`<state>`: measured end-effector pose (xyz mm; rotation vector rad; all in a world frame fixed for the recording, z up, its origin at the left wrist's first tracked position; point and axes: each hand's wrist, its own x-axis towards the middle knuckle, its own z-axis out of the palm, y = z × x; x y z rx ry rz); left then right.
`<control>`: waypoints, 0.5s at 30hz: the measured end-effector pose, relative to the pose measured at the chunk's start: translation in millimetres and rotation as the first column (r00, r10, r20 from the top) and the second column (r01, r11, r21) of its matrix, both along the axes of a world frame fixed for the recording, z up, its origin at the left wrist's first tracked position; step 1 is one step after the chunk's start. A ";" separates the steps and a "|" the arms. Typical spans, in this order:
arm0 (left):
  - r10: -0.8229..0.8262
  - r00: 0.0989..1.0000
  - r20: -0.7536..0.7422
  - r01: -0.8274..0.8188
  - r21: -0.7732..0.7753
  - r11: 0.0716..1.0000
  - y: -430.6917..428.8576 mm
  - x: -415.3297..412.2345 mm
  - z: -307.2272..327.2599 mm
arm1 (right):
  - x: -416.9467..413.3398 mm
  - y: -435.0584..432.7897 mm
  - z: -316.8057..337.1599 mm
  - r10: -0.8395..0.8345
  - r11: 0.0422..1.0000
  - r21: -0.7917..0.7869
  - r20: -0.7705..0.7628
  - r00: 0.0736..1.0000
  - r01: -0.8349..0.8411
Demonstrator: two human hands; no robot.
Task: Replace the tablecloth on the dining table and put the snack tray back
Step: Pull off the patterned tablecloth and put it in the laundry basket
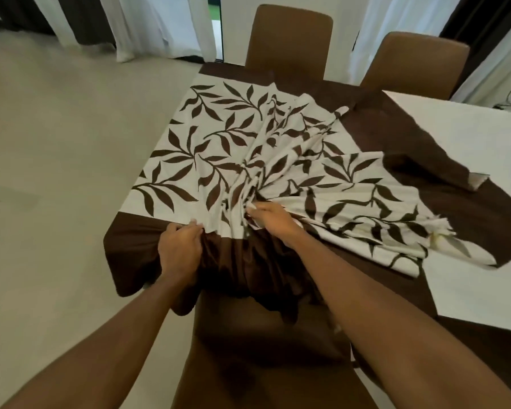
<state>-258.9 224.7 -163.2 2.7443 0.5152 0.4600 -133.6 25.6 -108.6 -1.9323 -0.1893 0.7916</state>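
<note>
A tablecloth [207, 149], cream with brown leaf print and a wide dark brown border, lies half spread over the dining table [478, 149]. Its left part is flat; its middle and right part are bunched into folds. My left hand [179, 249] is shut on the brown border at the near table edge. My right hand [270, 218] grips the gathered printed fabric just beyond that edge. The white tabletop shows bare at the right. No snack tray is in view.
A brown chair [266, 349] stands directly under my arms at the near side. Two more brown chairs [289, 39] [416, 63] stand at the far side. White curtains [160, 25] hang behind, and pale floor lies to the left.
</note>
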 end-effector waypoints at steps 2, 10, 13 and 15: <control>0.038 0.998 0.041 -0.035 -0.081 0.996 0.9 5.7 3.8 | 5.8 -2.7 4.9 0.002 0.999 -0.034 0.150 0.989 0.003; 0.067 0.994 -0.085 -0.108 -0.806 0.582 -119.0 55.9 23.3 | 13.3 -124.8 -34.2 -0.195 0.791 -0.525 0.269 0.943 0.313; -0.103 0.987 -0.125 -0.102 -0.974 0.200 -176.7 76.7 31.2 | 28.7 -131.8 -22.3 -0.349 0.920 -0.153 0.094 0.932 0.360; -0.208 0.968 -0.142 -0.140 -0.990 0.025 -203.3 82.4 32.7 | 40.4 -128.2 -7.7 -0.364 0.931 0.004 0.000 0.931 0.364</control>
